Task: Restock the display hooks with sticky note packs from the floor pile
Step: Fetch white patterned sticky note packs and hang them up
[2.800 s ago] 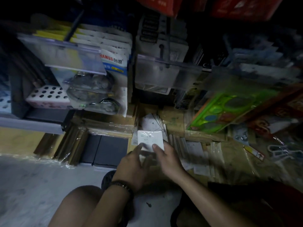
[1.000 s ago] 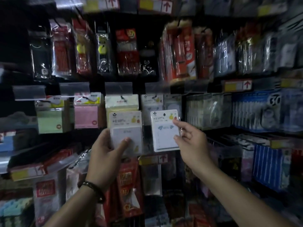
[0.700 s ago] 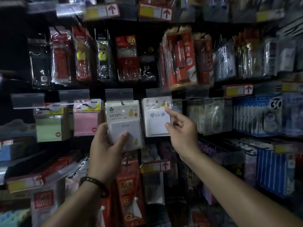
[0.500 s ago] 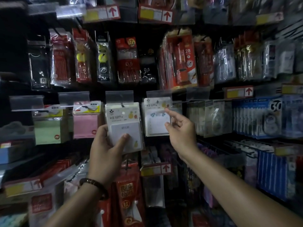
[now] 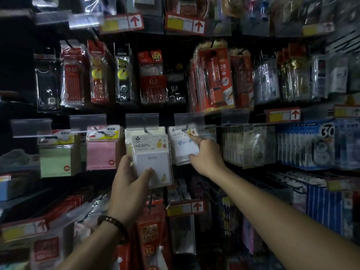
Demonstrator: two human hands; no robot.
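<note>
Sticky note packs hang along the middle row of a dim display wall: green and pink at left, white at centre. Pen packs fill the row above, and blue carded goods hang at right. The left hand grips a white "BE HAPPY" pack in front of the centre stock, with the thumb across its face and the fingers curled behind its left edge. The right hand touches the neighbouring hung white pack: index finger straight on the header, thumb at the lower corner, other fingers folded in. A beaded bracelet circles the left wrist. A wire hook shows just above the held pack.
</note>
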